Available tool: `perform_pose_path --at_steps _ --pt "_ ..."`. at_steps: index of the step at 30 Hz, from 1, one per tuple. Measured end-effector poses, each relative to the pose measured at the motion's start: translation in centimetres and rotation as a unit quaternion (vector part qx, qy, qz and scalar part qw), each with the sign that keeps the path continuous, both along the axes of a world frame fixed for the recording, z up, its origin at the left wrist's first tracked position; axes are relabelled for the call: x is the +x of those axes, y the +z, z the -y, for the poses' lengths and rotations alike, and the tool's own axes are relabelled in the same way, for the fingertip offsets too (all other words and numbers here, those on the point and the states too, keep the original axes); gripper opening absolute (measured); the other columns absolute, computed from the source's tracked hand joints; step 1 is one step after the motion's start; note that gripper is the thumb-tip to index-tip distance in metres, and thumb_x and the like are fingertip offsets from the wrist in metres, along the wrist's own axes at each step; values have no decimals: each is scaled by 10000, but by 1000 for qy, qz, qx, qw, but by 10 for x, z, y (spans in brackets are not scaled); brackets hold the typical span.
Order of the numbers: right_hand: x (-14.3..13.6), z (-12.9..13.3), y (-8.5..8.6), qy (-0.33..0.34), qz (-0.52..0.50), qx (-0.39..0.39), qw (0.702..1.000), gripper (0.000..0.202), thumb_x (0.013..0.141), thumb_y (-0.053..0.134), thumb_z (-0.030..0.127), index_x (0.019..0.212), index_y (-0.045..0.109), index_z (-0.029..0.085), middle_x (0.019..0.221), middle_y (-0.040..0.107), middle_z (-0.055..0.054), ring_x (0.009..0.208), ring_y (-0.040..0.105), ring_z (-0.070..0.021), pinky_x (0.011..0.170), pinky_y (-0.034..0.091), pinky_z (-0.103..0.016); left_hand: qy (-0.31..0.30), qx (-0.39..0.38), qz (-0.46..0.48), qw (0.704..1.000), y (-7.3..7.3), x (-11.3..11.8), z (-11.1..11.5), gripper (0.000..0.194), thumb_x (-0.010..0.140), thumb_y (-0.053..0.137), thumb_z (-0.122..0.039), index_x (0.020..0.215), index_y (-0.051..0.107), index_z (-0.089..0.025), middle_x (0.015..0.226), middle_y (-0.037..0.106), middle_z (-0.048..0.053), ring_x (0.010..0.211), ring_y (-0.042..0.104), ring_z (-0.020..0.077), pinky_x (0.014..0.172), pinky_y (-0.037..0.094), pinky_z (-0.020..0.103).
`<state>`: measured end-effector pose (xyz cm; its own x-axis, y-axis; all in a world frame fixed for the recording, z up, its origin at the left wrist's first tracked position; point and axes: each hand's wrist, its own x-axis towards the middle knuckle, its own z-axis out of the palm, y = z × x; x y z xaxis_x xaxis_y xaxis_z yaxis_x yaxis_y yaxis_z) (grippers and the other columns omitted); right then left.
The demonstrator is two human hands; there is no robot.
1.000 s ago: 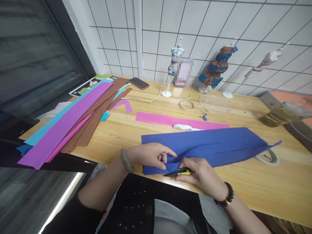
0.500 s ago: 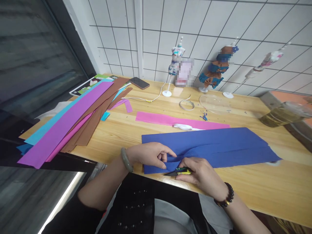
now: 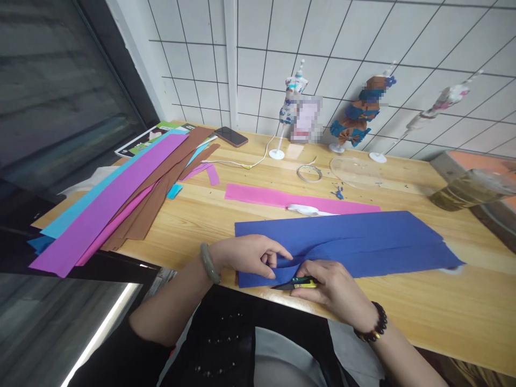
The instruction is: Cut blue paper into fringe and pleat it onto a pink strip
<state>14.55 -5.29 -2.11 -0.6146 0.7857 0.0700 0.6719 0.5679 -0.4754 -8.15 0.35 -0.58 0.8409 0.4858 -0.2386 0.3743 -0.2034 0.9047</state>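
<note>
Blue sheet [image 3: 346,242] at our six o'clock: left hand [image 3: 245,255] pinched its edge, right hand [image 3: 334,287] gripped scissors [image 3: 296,283], mid-cut; next we needed a steady snip.

White tiled wall [image 3: 363,32] behind wooden table [image 3: 443,312].

Big paper sheet [image 3: 363,242] lies flat on tabletop [image 3: 443,306], near front edge. Left hand [image 3: 250,255] rests on its left end; right hand [image 3: 332,287] just right of it, snips [image 3: 294,283] between them at the sheet's near edge. Paper strip [image 3: 258,194] lies behind the sheet. Paper stack [image 3: 116,199] far left. Phone [image 3: 230,137] and mannequins [image 3: 292,107] at back by the wall.
</note>
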Motion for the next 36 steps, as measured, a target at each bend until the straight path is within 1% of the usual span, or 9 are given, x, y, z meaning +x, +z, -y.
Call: perform_pose_path --at_steps 9,17,21,24,30,36 --pt "-5 0 3 3 -3 0 1000 333 777 546 527 744 563 196 598 592 10 539 544 -113 517 358 -207 -6 -3 10 1000 -2 -1 -1 509 697 641 -189 1192 524 -191 776 568 -8 699 499 99 638 384 211" --pt "-4 0 1 2 -4 5 1000 337 781 539 526 743 564 192 597 596 4 540 544 -120 523 359 -214 -9 6 12 1000 -3 -2 -1 516 696 646 -196 1197 520 -189 786 573 -5 695 491 101 640 379 217" --pt "-6 2 1 -4 -4 6 1000 359 767 541 547 751 564 189 601 595 3 536 544 -120 519 362 -213 -6 4 13 1000 -3 -2 0 514 695 635 -183 1196 523 -169 775 564 -5 683 488 99 628 379 214" --pt "-8 3 2 -6 -2 7 1000 379 757 540 565 755 570 187 597 595 1 528 547 -122 518 367 -215 -6 -1 12 1000 -3 -1 0 512 699 632 -195 1198 520 -176 768 555 -11 680 488 97 623 381 210" --pt "-10 2 1 -3 -6 16 1000 385 765 526 568 739 572 186 579 587 2 513 540 -118 507 360 -215 -11 8 14 1000 -2 -1 0 514 700 635 -194 1198 517 -155 769 557 -6 689 493 100 633 387 212" --pt "-9 2 0 -1 -8 20 1000 388 777 511 564 730 568 182 577 586 -3 518 541 -123 514 360 -216 -14 19 9 1000 -3 -1 0 514 700 643 -210 1197 518 -168 775 567 -5 688 499 100 632 387 207"
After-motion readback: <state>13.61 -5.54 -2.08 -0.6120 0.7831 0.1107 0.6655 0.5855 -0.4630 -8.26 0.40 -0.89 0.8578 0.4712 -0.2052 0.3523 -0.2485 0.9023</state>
